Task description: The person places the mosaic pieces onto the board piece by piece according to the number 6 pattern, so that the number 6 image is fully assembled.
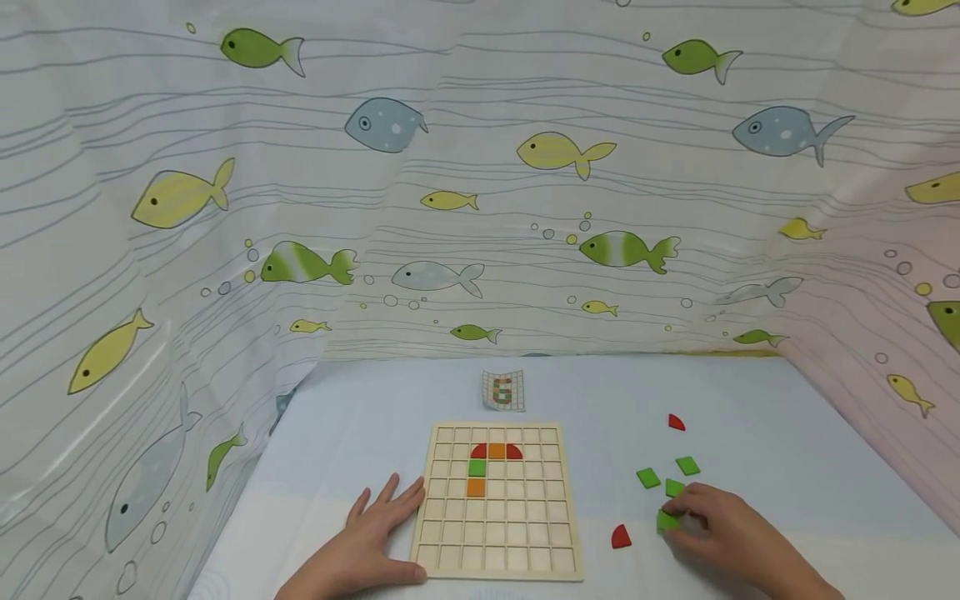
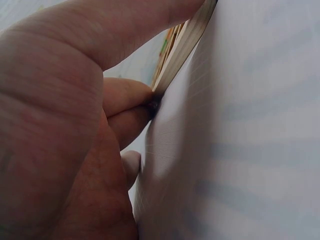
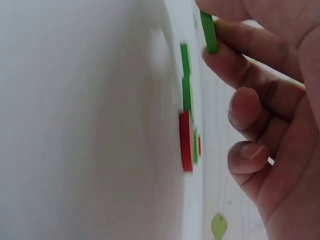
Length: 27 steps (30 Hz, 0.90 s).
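My right hand (image 1: 712, 527) pinches a green square tile (image 3: 208, 32) between thumb and fingertips, just off the tabletop in the right wrist view. Close by lie more green tiles (image 1: 648, 477) and a red quarter-round tile (image 1: 621, 536). The left hand (image 1: 369, 537) rests at the left edge of a wooden grid board (image 1: 525, 533), fingers spread and straight, with thumb and fingertips against its side. Set in the board's upper cells are two red quarter-rounds with an orange tile (image 1: 497, 451) between them, then a green tile (image 1: 477, 467) and another orange tile (image 1: 476, 487) in a column below.
Behind the board lies a small pattern card (image 1: 502, 391) showing a coloured figure on a grid. Another red quarter-round tile (image 1: 677, 422) is farther back on the right. A fish-printed curtain (image 1: 480, 208) hangs around the pale blue tabletop (image 1: 360, 417).
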{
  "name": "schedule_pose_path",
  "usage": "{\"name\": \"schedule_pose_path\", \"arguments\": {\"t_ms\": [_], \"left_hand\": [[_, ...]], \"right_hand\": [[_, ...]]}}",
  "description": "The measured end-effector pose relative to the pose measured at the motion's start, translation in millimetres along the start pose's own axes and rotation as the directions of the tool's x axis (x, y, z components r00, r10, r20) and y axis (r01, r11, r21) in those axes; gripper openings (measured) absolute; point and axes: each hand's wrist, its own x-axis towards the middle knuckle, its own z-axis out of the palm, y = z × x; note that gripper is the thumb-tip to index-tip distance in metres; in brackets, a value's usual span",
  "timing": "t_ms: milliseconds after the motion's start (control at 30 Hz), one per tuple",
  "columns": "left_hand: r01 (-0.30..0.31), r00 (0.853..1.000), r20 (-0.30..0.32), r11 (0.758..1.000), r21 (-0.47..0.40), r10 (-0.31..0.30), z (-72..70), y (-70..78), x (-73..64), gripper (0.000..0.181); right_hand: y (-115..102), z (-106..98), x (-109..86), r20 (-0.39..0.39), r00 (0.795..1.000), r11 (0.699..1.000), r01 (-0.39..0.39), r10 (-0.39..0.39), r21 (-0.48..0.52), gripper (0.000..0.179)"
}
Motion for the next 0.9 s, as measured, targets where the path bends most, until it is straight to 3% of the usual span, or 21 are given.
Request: {"name": "schedule_pose_path", "arguments": {"t_ms": [267, 900], "left_hand": [[-0.002, 1.000, 0.007, 1.000, -0.031, 0.002, 0.4, 2.1, -0.8, 0.109], [-0.008, 1.000, -0.007, 1.000, 0.015, 0.008, 1.2, -1.5, -0.6, 0.109]], "right_hand": [[-21, 4, 15.7, -0.091, 0.993, 0.996, 0.066, -0.071, -0.052, 0.021], [-74, 8, 78.3, 0.024, 0.980, 0.973, 0.201, -0.200, -0.113, 0.019]]}}
